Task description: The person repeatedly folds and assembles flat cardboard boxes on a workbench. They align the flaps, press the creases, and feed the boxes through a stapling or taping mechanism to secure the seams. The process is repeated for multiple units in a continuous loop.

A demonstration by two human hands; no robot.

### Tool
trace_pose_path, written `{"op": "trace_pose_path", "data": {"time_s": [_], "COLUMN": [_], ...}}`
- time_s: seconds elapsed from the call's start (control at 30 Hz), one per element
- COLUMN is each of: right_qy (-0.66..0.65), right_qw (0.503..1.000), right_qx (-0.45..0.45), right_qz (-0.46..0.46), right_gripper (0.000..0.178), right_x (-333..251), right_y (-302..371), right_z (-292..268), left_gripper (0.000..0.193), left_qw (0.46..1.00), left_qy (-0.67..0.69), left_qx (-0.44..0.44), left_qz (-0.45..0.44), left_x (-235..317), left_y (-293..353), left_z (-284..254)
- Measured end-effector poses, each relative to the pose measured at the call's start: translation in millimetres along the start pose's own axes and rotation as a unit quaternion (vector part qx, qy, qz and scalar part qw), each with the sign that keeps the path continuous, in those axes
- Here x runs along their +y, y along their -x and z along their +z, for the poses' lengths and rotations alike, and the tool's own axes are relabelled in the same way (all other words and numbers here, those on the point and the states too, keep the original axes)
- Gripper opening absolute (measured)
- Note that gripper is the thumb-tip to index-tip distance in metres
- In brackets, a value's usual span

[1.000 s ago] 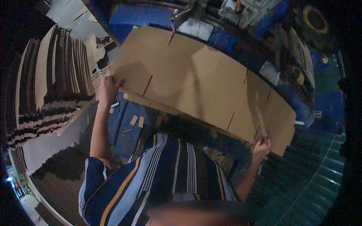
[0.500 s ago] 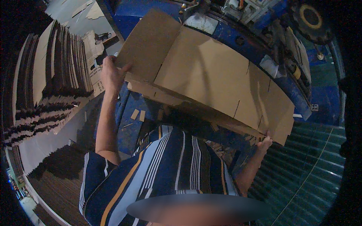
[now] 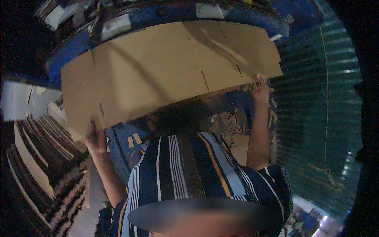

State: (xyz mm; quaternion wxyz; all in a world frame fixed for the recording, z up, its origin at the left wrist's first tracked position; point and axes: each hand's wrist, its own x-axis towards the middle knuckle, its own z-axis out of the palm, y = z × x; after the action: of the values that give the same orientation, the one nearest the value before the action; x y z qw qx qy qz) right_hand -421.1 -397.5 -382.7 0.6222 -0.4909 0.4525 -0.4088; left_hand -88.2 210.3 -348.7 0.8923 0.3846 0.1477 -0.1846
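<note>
A long brown cardboard sheet (image 3: 158, 71) with short dark slots and fold lines spans the space before me. My left hand (image 3: 96, 137) grips its near left corner, thumb on top and the other fingers hidden beneath. At the near right edge my right hand (image 3: 261, 91) holds the sheet, the thumb against its upper face and the rest partly out of sight. The far edge of the sheet lies along a blue machine (image 3: 156, 28). Dark shadows fall across the board.
Stacked cardboard sheets (image 3: 43, 146) stand at the left. Small cardboard offcuts (image 3: 231, 128) lie heaped below the sheet, and two small pieces (image 3: 134, 140) rest on a blue surface by my left arm. A green corrugated wall (image 3: 304, 106) rises on the right.
The view has swung to the right. In it, the sheet's left end and my left hand sit lower, my right hand higher. Both hands keep hold of the cardboard sheet.
</note>
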Motion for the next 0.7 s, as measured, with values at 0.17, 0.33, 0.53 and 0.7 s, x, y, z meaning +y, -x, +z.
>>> {"op": "trace_pose_path", "data": {"time_s": [0.17, 0.33, 0.53, 0.7], "right_qy": [0.061, 0.267, 0.613, 0.569], "right_qw": [0.977, 0.934, 0.5, 0.479], "right_qx": [0.044, 0.011, -0.332, -0.373], "right_qz": [-0.198, -0.238, -0.515, -0.555], "right_gripper": [0.044, 0.047, 0.051, 0.057], "right_x": [-14.5, -31.9, -58.4, -71.6], "right_y": [15.2, 72.7, 123.9, 115.7], "right_z": [3.3, 38.7, 102.8, 111.0], "left_gripper": [0.034, 0.04, 0.055, 0.058], "left_qw": [0.687, 0.444, 0.533, 0.475], "left_qy": [-0.686, -0.817, -0.701, -0.752], "left_qx": [-0.022, -0.094, -0.15, -0.154], "left_qz": [0.239, 0.356, 0.449, 0.431], "left_x": [1.3, -38.0, -56.7, -45.5], "left_y": [14.4, 24.0, 24.8, 30.0], "left_z": [-3.8, 5.4, 80.5, 111.5]}}
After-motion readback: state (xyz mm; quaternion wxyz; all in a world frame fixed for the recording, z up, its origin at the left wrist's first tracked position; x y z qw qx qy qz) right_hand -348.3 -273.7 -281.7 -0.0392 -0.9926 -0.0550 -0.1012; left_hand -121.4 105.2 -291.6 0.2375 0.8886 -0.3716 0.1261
